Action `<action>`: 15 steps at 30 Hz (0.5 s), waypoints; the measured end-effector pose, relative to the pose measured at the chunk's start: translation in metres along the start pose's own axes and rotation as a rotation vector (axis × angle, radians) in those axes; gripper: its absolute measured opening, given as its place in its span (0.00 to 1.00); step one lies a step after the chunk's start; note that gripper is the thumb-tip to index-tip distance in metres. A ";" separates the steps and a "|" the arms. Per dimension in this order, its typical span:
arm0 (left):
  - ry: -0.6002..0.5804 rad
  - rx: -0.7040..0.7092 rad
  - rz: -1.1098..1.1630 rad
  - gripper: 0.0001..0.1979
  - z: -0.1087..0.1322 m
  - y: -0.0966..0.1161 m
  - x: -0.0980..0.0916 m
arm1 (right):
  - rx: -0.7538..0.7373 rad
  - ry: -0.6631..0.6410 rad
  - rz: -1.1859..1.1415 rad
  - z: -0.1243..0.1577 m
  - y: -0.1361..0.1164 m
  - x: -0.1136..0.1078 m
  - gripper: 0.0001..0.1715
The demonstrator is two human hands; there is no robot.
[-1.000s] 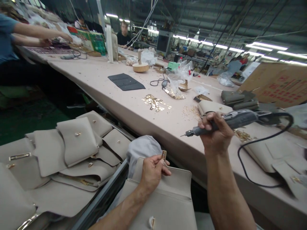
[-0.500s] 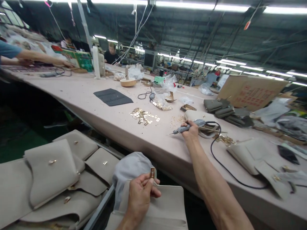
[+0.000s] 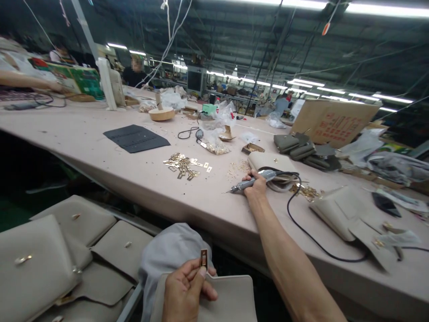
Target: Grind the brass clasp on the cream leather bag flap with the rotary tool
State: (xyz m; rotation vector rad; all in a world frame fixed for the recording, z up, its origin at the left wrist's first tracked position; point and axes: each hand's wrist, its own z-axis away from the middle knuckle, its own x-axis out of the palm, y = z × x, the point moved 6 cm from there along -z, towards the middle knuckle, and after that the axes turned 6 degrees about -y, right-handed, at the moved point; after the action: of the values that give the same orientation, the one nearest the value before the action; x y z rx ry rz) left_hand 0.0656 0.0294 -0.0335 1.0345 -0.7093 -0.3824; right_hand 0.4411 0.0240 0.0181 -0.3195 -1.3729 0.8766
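My left hand (image 3: 187, 288), low in the view, pinches a small gold metal plate (image 3: 203, 258) with a slot at the top edge of a beige bag flap (image 3: 234, 297). The flap lies over my lap, against grey cloth (image 3: 174, 250). My right hand (image 3: 256, 185) grips a grey electric screwdriver (image 3: 270, 174) just above the table, its thin tip pointing left. Its black cord loops away to the right. Left of the screwdriver's tip lies a pile of gold plates (image 3: 182, 165). Tiny brass-coloured screws (image 3: 238, 167) are scattered behind the tip.
Several beige bags (image 3: 30, 259) with clasps are stacked at the lower left. On the table (image 3: 134, 174) lie a dark sheet (image 3: 136, 137), a tape roll (image 3: 162, 114), another beige bag (image 3: 335, 210) and folded olive pieces (image 3: 295, 147). A cardboard box (image 3: 335, 120) stands behind. A co-worker's arm (image 3: 27, 79) reaches in at far left.
The view has swung to the right, so the table's things sit further left. The screwdriver has dipped slightly nearer the table. My left hand keeps its pinch on the gold plate.
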 end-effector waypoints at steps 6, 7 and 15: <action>0.014 0.010 0.000 0.22 0.002 0.002 -0.003 | 0.013 0.001 0.022 0.002 0.002 0.001 0.10; 0.014 0.010 0.001 0.22 0.002 0.002 -0.004 | 0.014 0.001 0.019 0.002 0.003 0.001 0.10; 0.006 0.011 -0.012 0.23 0.003 0.004 -0.002 | -0.046 -0.054 0.050 -0.003 -0.002 -0.007 0.08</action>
State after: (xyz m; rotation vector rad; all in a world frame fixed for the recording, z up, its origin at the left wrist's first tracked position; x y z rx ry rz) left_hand 0.0613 0.0304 -0.0300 1.0501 -0.7005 -0.3860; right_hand 0.4447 0.0190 0.0139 -0.3700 -1.4416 0.9015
